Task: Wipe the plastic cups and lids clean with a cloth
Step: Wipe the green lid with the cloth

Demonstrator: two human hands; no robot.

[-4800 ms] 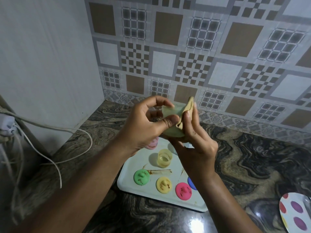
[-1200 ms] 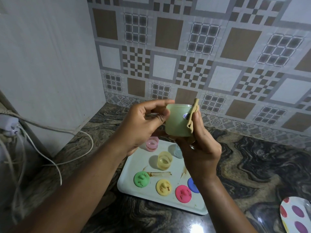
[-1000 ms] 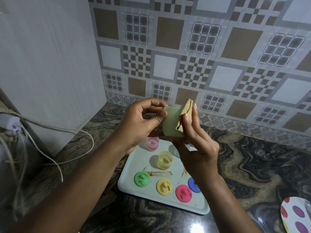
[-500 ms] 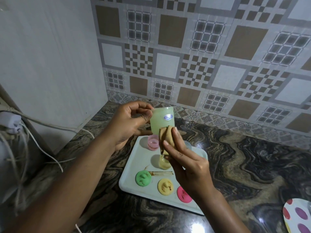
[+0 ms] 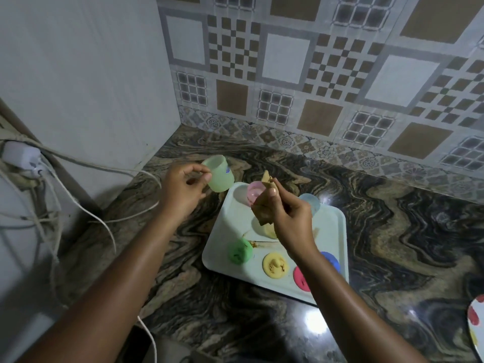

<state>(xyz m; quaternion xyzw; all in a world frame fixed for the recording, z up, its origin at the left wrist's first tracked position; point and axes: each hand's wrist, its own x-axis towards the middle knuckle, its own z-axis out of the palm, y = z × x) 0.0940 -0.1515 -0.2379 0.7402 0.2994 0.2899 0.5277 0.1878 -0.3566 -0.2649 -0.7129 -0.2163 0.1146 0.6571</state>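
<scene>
Marble counter [image 5: 392,231]: our left hand [image 5: 183,189] has swung its pinched green cup [image 5: 218,174] left of the tray [image 5: 337,231]; our right hand [image 5: 290,221] clutches the cloth [image 5: 263,213]. Wiped, we judge.

Nothing here can be read: the only mark I find is a small blue sticker [image 5: 227,170] on the side of the pale green cup [image 5: 218,176] that my left hand [image 5: 183,188] holds, its lettering too small and blurred to make out.

White cables [image 5: 117,169] trail onto the marbled counter [image 5: 392,231], spotted plate [image 5: 477,323] opposite.
</scene>
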